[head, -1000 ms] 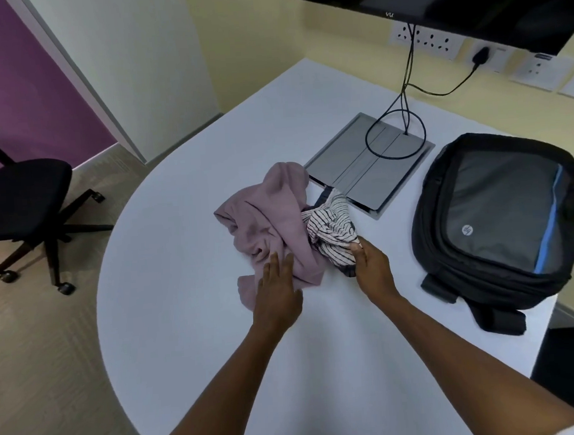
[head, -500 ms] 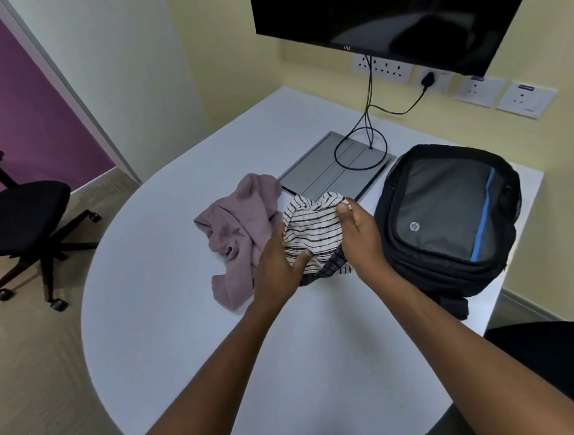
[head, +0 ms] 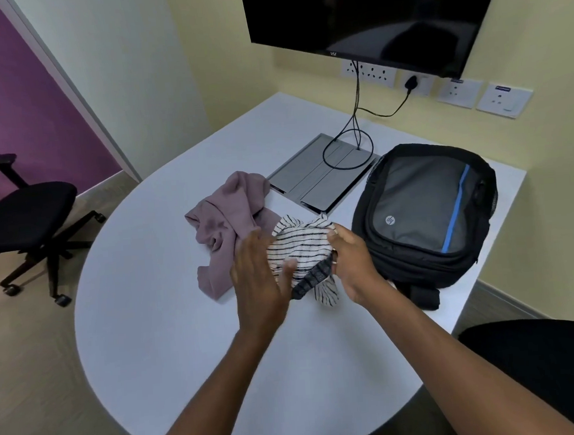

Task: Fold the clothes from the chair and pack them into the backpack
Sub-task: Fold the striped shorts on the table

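Over the white table [head: 159, 343], right hand [head: 352, 267] pinched the bunched striped garment [head: 301, 250] beside the backpack [head: 423, 215]; left hand [head: 257, 279] flat, fingers straight. Soft, light, floppy; likely best taken at hem corners.

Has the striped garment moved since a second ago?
Yes. The striped garment, then lying against the pink garment, is now lifted clear, nearer the backpack, gripped by the right hand.

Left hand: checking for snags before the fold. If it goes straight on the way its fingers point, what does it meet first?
Probably the striped garment that the right hand grips; the left hand almost touches it, though depth is unclear.
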`<act>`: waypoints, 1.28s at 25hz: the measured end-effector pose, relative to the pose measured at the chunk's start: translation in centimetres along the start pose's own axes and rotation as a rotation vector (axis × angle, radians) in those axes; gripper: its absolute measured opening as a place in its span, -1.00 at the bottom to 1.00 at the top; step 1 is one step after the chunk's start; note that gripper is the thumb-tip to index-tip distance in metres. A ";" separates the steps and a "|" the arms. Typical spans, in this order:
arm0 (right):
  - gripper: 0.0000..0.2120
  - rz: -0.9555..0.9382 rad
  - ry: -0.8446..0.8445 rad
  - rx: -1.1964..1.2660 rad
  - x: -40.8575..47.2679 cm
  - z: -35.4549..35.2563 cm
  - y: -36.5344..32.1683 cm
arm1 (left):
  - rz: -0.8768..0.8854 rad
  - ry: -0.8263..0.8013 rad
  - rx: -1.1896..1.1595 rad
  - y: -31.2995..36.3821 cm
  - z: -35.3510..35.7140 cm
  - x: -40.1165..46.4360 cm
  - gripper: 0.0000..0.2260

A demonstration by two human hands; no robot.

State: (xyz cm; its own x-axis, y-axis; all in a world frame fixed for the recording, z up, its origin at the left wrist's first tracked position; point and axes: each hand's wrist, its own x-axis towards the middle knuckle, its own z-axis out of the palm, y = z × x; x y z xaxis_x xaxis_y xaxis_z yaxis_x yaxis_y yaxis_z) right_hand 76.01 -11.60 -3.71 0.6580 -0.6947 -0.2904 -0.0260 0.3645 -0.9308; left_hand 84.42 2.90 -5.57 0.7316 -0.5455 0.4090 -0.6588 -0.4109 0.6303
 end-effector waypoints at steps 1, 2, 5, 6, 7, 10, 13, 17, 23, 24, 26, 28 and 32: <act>-0.73 0.057 -0.029 0.083 -0.5 0.0 -0.1 | 0.075 -0.016 0.037 0.6 0.1 -1.3 -0.51; -0.72 0.097 -0.054 0.142 -0.7 0.0 -0.1 | 0.127 -0.035 0.078 0.9 0.3 -2.3 -0.50; -0.71 0.140 -0.113 0.182 -1.4 0.4 0.3 | 0.110 -0.069 0.056 0.4 0.7 -3.4 -0.69; -0.70 0.153 -0.127 0.177 -1.8 0.5 0.5 | 0.046 -0.076 -0.006 0.4 0.5 -3.3 -0.77; -0.70 0.164 -0.138 0.173 -2.1 0.5 0.7 | -0.026 -0.084 -0.055 0.5 0.1 -3.1 -0.82; -0.71 0.122 -0.148 0.141 -2.7 0.0 1.1 | -0.127 -0.049 -0.139 0.7 -1.2 -2.4 -0.92; -0.70 0.021 -0.148 -0.046 -3.1 -0.5 1.4 | -0.114 -0.012 -0.184 1.0 -2.8 -1.0 -0.92; -0.66 -0.148 -0.257 -0.333 -4.4 0.1 1.3 | -0.036 -0.102 -0.219 1.9 -4.9 1.4 -0.94; -0.45 -0.296 -0.308 -0.647 -4.2 1.4 -0.8 | 0.165 -0.265 -0.208 3.3 -8.0 4.6 -0.90; -0.47 -0.313 -0.328 -0.697 -3.9 1.5 -1.0 | 0.201 -0.273 -0.171 3.2 -8.6 5.3 -0.90; -0.57 -0.341 -0.345 -0.811 -3.2 1.6 -0.9 | 0.236 -0.242 -0.100 2.6 -9.9 6.9 -0.89; -0.54 -0.317 -0.348 -0.831 -2.9 2.2 -0.8 | 0.259 -0.213 -0.071 2.2 -11.3 8.3 -0.88; -0.46 -0.281 -0.485 -0.498 -3.5 4.6 -3.1 | 0.401 -0.324 -0.086 2.0 -12.6 10.4 -0.86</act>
State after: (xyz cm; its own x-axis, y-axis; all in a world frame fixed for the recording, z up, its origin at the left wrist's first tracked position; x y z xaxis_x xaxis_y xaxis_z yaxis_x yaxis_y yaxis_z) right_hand 77.30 -7.47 1.22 0.9449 -0.3272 -0.0035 -0.0696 -0.1903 -0.9793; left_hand 92.89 5.63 8.23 0.3236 -0.8513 0.4131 -0.8494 -0.0689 0.5232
